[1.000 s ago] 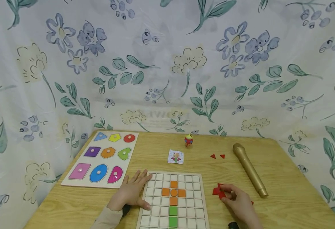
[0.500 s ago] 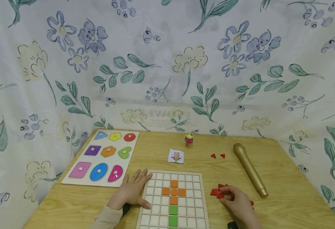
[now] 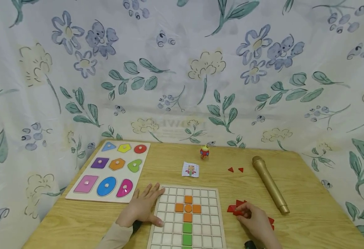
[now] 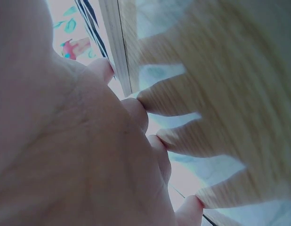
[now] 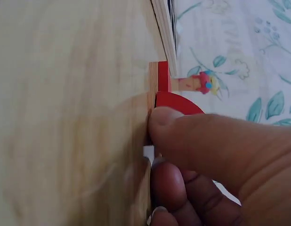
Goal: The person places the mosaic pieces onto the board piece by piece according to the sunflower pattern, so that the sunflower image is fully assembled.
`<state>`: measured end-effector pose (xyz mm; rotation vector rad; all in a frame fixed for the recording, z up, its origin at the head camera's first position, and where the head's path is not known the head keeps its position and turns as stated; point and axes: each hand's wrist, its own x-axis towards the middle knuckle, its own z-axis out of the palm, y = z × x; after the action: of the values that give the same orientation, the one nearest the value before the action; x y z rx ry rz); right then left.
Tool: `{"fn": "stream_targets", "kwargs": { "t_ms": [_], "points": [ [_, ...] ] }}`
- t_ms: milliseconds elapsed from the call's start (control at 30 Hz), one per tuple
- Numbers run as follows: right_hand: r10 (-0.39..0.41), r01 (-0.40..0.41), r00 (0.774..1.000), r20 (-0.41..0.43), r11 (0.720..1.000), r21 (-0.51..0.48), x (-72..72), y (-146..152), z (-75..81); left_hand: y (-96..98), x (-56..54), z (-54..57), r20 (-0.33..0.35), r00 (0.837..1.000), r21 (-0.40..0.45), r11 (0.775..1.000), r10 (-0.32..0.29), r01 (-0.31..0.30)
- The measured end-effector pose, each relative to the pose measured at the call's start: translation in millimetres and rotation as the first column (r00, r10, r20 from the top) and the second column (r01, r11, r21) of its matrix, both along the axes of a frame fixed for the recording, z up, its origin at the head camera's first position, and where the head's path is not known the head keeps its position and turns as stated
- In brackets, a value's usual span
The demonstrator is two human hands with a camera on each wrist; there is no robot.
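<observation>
My left hand (image 3: pixel 141 209) lies with spread fingers along the left edge of the white grid board (image 3: pixel 206 230), its thumb over the board's border. Orange tiles (image 3: pixel 187 217) form a cross around an orange round piece (image 3: pixel 188 208) on the board, above a column of green tiles (image 3: pixel 187 239). To the right of the board, my right hand (image 3: pixel 254 219) pinches a red tile with a curved edge (image 5: pixel 176 102) between thumb and fingers, close over the table. Other red tiles (image 3: pixel 231 208) lie by its fingertips, and more (image 3: pixel 271 220) lie partly hidden behind the hand.
Two small red triangles (image 3: pixel 230 169) lie farther back, left of a gold microphone (image 3: pixel 270 185). A small pattern card (image 3: pixel 190 169) and a toy figure (image 3: pixel 204 152) are behind the board. A knobbed shape puzzle (image 3: pixel 108 173) occupies the left side. A floral curtain (image 3: pixel 182 86) encloses the table.
My right hand has shifted slightly left among the red tiles, and the tile at its fingertips has turned, showing less of its face. The left hand stays in place on the board.
</observation>
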<state>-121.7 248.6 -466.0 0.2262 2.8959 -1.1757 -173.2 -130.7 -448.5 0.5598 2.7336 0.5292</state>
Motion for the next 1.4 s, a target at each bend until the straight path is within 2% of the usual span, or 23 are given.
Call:
{"fn": "stream_targets", "kwargs": {
  "t_ms": [100,233,367,467,633,800,1000,1167,1233,1300,1400],
  "points": [
    [-0.022,0.022,1.0,-0.004,0.999,-0.034,0.8,-2.4,0.1,0.5,-0.5,-1.4,-0.004,1.0,-0.007,1.0,-0.003,0.003],
    [-0.017,0.014,1.0,-0.024,0.991,-0.132,0.3,-16.2,1.5,0.8,-1.8,-1.3,-0.005,1.0,-0.018,1.0,-0.009,0.009],
    [0.079,-0.08,0.997,-0.014,0.971,-0.224,0.1,-37.1,3.2,0.3,-4.6,0.7,0.002,1.0,-0.025,0.999,-0.02,0.02],
    [0.171,-0.164,0.985,-0.002,0.943,-0.29,1.5,-50.7,5.7,0.2,-5.9,2.7,0.004,1.0,-0.023,0.999,-0.022,0.022],
    [0.279,-0.265,0.96,0.005,0.916,-0.3,5.5,-71.2,10.0,0.9,-4.8,3.2,-0.01,1.0,-0.027,1.0,-0.016,0.015],
    [0.393,-0.365,0.919,0.032,0.878,-0.309,8.2,-86.4,6.9,1.8,-4.0,3.3,-0.02,1.0,-0.034,0.999,-0.015,0.014],
    [0.442,-0.423,0.897,0.011,0.865,-0.271,10.2,-90.8,2.0,1.0,-3.1,4.6,-0.017,1.0,-0.039,0.999,-0.018,0.018],
    [0.487,-0.477,0.873,-0.016,0.847,-0.234,10.4,-89.4,-0.1,-1.0,-4.6,1.4,-0.001,1.0,-0.016,1.0,-0.017,0.017],
    [0.466,-0.456,0.884,-0.011,0.859,-0.235,10.0,-86.7,0.8,-2.0,-5.2,-0.7,0.002,1.0,-0.005,1.0,-0.021,0.021],
    [0.405,-0.395,0.914,-0.008,0.889,-0.233,9.5,-81.9,3.4,-2.6,-5.5,-2.3,0.008,1.0,-0.001,1.0,-0.022,0.022],
    [0.224,-0.218,0.975,-0.005,0.943,-0.252,7.6,-69.3,7.5,-3.0,-5.0,-3.6,0.006,1.0,0.0,1.0,-0.023,0.023]
  ]
}}
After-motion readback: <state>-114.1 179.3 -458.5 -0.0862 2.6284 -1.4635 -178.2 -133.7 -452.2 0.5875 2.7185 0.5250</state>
